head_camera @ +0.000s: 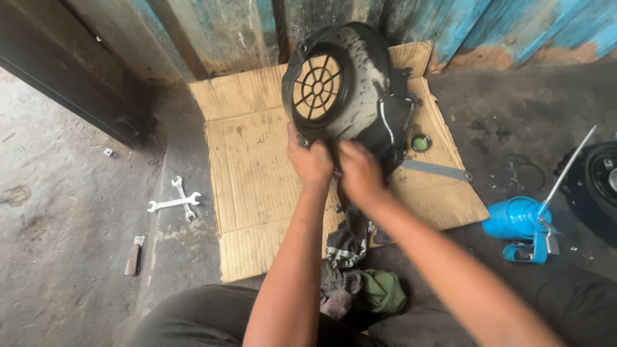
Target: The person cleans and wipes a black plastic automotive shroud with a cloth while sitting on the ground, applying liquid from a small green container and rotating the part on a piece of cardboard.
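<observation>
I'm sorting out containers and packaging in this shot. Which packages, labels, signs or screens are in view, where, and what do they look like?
Cardboard sheet: flattened tan packaging, stained, lying on the floor under the black fan cover.
Oil can: blue, on its side at right, long metal spout.
Small round cap: green, on the cardboard.
No labels, signs or screens show.

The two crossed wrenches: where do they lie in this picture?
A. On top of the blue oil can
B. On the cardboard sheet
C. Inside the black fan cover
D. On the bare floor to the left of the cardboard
D: the crossed wrenches lie on the grey floor, left of and clear of the cardboard edge.
</observation>
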